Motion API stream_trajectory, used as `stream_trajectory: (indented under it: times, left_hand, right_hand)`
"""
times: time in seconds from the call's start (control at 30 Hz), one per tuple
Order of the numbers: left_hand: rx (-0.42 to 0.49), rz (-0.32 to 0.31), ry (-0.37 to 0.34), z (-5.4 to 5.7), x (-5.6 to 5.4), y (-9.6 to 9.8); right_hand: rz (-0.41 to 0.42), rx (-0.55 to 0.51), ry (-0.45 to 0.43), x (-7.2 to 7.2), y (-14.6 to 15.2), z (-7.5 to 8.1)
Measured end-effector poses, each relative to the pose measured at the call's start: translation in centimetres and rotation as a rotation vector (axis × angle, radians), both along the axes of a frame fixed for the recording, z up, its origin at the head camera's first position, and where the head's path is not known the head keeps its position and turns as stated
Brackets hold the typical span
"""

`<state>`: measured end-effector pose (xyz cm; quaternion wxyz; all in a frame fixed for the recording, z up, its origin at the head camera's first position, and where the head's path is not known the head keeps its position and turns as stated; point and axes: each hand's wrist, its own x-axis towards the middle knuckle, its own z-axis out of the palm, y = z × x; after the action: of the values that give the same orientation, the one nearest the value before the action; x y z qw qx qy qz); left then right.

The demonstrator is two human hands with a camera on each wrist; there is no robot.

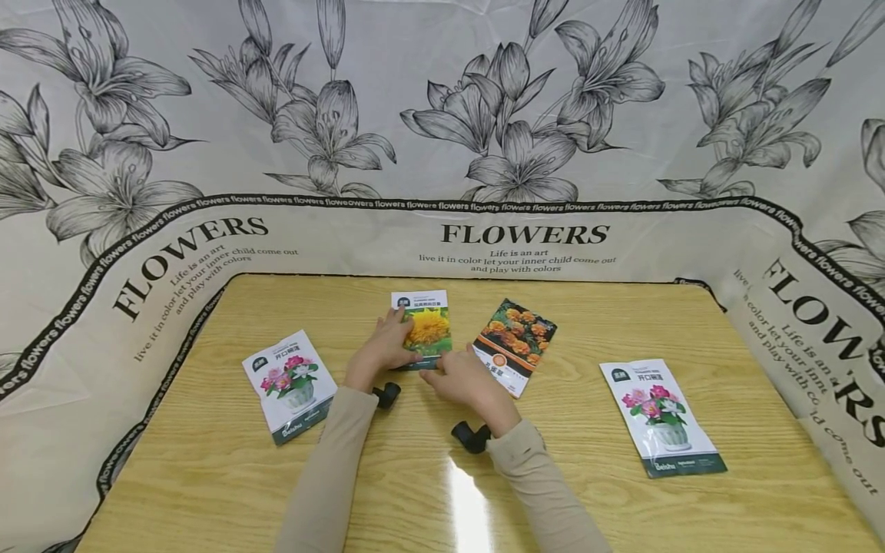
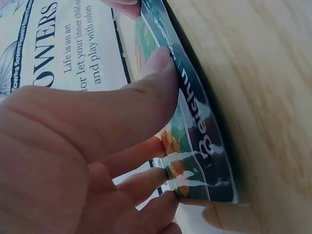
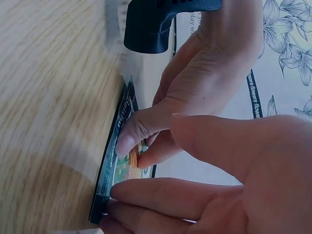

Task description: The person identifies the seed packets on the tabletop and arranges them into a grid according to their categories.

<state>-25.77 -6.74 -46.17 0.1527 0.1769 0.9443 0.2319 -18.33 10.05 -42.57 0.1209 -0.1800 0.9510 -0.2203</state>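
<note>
A seed packet with a yellow flower lies near the back middle of the table. My left hand rests on its left side, fingers spread over it. The left thumb presses its dark lower strip in the left wrist view. My right hand touches the packet's lower right corner with extended fingertips. In the right wrist view, the right fingers lie along the packet's end, thumb held apart. Just right of it, partly behind the right hand, is an orange marigold seed packet, tilted.
One white packet with pink flowers in a pot lies tilted at the left. A matching packet lies at the right. Black wrist-worn pieces show by both wrists. Flower-printed cloth walls the wooden table's back and sides.
</note>
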Motion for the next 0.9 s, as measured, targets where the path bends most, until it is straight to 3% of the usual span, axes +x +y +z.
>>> stream_trajectory:
  times: [0.4,0.9]
  left_hand:
    - [0.035,-0.022,-0.001,-0.3,-0.5,0.9]
    - [-0.042,-0.052,0.014,0.5,-0.4,2.2]
  right_hand:
    - [-0.019,-0.009,-0.061,0.0,0.9,0.6]
    - [-0.064,-0.009,-0.095,-0.3,1.8,0.7]
